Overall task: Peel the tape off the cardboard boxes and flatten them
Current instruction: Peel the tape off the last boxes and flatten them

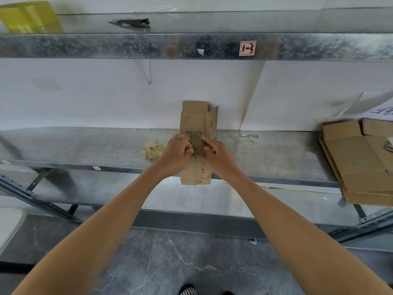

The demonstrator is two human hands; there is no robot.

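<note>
Cardboard box (196, 124) gripped by left hand (176, 155) and right hand (220, 156).

The left hand (177, 153) and right hand (218, 153) cover the middle of the cardboard box (194, 121), hiding part of its green print. The stack of flattened cardboard (361, 162) is cropped at the frame's right edge. At upper left, the blurred yellow roll (27, 17) is also cropped.

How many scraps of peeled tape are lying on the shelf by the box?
2: a crumpled wad left of the left hand, and a flatter strip right of the box, near the wall. Others may hide under the box.
</note>
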